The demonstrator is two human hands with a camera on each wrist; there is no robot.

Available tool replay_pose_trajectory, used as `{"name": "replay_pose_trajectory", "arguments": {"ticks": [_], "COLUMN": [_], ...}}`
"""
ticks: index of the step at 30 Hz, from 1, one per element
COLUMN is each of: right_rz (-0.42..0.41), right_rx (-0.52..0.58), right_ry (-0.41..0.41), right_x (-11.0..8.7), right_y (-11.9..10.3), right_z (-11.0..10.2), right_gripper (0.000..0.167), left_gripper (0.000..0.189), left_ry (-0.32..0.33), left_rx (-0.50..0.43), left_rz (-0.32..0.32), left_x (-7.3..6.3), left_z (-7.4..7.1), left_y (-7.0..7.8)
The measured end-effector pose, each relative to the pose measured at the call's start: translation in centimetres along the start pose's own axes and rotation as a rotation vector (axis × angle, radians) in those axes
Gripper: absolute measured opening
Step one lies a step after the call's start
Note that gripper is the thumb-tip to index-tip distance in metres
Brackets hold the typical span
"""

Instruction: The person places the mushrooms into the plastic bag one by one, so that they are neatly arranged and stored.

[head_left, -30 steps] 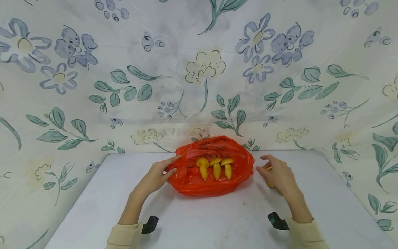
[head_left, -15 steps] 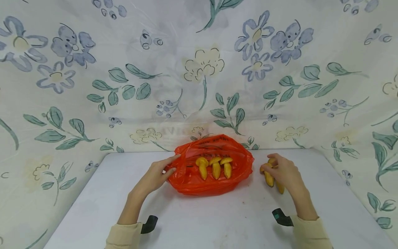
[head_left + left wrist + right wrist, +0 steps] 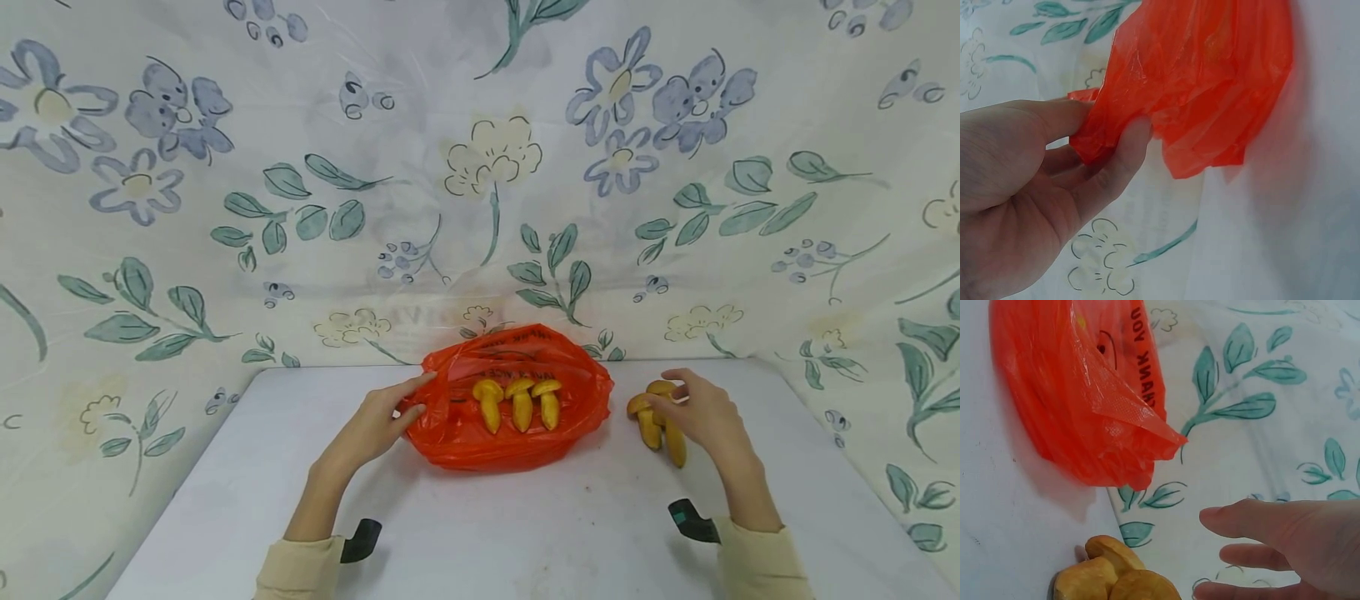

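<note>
A red plastic bag (image 3: 495, 457) lies with its mouth spread at the back middle of the table. Three yellow-brown mushrooms stand out inside it, a left one (image 3: 491, 408), a middle one (image 3: 522, 410) and a right one (image 3: 551, 408). My left hand (image 3: 375, 427) pinches the bag's left edge between thumb and fingers; the left wrist view shows the gathered plastic (image 3: 1094, 134). To the right of the bag, more mushrooms (image 3: 649, 429) lie close together on the table. Beside them is my right hand (image 3: 707, 412), fingers loosely extended; the right wrist view shows it apart from the mushrooms (image 3: 1088, 578).
The white table (image 3: 495, 533) extends in front of the bag and to both sides. Behind it hangs a floral cloth (image 3: 420, 150), which the back of the bag nearly meets. Black wrist cameras are worn at both sleeves, one at the left (image 3: 362, 542).
My right hand has drawn to the right, uncovering the mushrooms outside the bag. The left hand and the bag stay in place; the head view has shifted slightly.
</note>
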State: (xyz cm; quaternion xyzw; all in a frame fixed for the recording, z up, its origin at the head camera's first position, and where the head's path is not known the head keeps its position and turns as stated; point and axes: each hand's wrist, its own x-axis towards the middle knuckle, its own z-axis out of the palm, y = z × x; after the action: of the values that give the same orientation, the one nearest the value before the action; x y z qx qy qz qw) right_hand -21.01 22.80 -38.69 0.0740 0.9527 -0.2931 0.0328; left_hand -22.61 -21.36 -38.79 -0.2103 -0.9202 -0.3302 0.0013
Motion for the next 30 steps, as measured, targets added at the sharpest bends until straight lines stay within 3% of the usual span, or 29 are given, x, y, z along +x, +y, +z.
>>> {"name": "replay_pose_trajectory", "arguments": {"ticks": [17, 24, 30], "right_rz": [0.024, 0.092, 0.101], "right_rx": [-0.066, -0.115, -0.134], "right_ry": [-0.031, -0.11, -0.162], "right_x": [0.1, 0.2, 0.3], "right_y": [1.1, 1.4, 1.6], "right_z": [-0.2, -0.1, 0.2], "right_gripper": [0.07, 0.075, 0.075], "left_gripper": [0.053, 0.053, 0.053], "left_ry": [0.004, 0.002, 0.0], "left_rx": [-0.014, -0.019, -0.022], "left_rz": [0.005, -0.001, -0.006], "left_x": [0.0, -0.1, -0.1], "left_z": [0.0, 0.0, -0.1], "left_y": [-0.2, -0.1, 0.0]}}
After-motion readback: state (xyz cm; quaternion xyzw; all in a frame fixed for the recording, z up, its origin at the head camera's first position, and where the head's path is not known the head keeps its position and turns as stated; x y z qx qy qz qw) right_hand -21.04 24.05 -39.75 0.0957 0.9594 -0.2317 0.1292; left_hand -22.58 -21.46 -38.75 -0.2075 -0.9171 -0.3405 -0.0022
